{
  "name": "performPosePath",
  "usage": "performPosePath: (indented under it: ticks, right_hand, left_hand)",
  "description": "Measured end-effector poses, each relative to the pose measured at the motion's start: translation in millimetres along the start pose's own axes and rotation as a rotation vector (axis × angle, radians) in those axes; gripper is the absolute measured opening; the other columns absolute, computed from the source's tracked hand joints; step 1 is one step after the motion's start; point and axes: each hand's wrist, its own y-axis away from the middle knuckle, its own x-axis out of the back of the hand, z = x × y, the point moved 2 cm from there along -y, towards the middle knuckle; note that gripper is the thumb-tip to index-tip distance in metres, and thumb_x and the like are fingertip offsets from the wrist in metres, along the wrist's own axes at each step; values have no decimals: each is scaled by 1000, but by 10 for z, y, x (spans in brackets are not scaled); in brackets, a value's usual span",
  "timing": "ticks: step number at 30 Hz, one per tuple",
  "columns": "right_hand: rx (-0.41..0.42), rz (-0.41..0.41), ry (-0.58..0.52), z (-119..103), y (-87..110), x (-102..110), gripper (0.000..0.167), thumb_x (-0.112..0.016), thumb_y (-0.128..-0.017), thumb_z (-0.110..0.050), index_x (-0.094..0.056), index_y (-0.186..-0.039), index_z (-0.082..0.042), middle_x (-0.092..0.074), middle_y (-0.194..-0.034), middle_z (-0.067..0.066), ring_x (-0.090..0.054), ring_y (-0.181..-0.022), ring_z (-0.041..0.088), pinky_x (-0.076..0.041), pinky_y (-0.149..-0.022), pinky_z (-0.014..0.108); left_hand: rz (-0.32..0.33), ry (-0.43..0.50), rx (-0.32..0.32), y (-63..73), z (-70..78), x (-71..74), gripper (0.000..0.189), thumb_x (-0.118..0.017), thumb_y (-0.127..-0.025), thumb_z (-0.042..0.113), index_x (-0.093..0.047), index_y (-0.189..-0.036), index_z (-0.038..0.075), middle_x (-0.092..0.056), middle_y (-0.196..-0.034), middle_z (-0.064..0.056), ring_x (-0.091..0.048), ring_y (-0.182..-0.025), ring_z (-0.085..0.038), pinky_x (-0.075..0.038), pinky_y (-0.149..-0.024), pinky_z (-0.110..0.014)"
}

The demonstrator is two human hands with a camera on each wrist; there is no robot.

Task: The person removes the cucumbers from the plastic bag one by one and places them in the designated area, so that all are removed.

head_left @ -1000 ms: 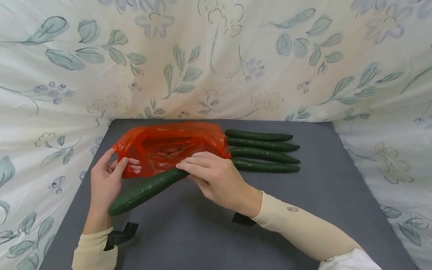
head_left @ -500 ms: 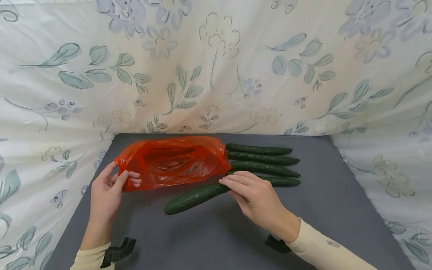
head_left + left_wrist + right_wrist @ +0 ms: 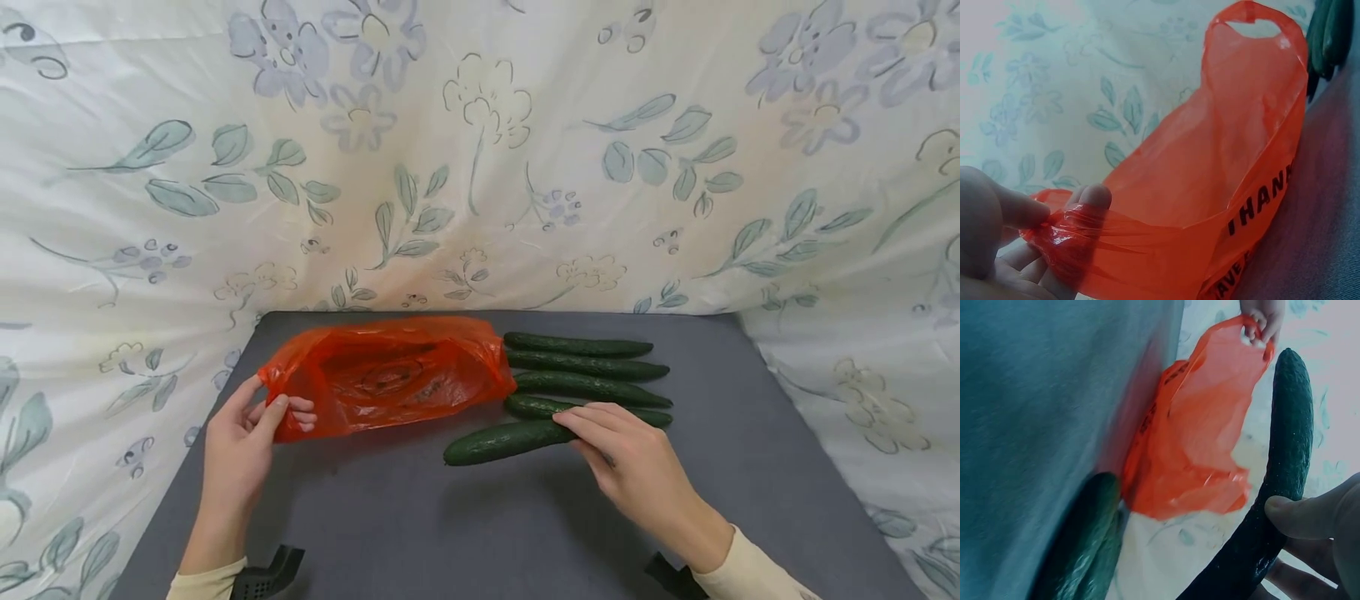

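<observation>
My left hand (image 3: 243,442) pinches the left handle end of a red plastic bag (image 3: 420,412), thumb against fingers. In the left wrist view the bag (image 3: 1254,125) gapes wide and bears black lettering; its other handle loop stands near the cucumbers. My right hand (image 3: 637,462) grips a dark green cucumber (image 3: 506,442) by its right part, thumb on one side and fingers on the other. That cucumber's shadow falls on the table, and in the right wrist view the held cucumber (image 3: 1291,425) is raised above the surface. Its far end is hidden behind the hand.
Several cucumbers (image 3: 585,386) lie side by side on the grey table (image 3: 420,533), just right of the bag. The nearest is partly covered by the right hand and held cucumber. Floral cloth (image 3: 450,167) hangs behind the table and along both sides.
My right hand has carried the cucumber rightward, from in front of the bag's mouth to before the row of cucumbers. My left hand keeps its hold on the bag. The head view has tilted up.
</observation>
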Motion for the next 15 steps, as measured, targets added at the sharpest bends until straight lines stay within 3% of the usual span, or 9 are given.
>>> performPosePath:
  ticks: [7, 15]
  right_hand:
    - [-12, 32, 79, 131, 176, 42, 65, -95, -71, 9, -80, -129, -16, -77, -122, -5, -73, -110, 20, -65, -72, 41]
    - [-54, -22, 113, 314, 351, 54, 62, -94, -73, 7, -79, -130, -14, -78, -121, -1, -74, -108, 23, -66, -72, 45]
  left_hand:
    - [-2, 5, -7, 13, 7, -1, 48, -62, -111, 6, -50, -157, 0, -80, -96, -8, -79, -77, -17, -63, -80, -24]
    - [-9, 40, -12, 28, -18, -10, 46, -62, -111, 7, -52, -155, 1, -80, -96, -10, -79, -77, -19, -64, -79, -27]
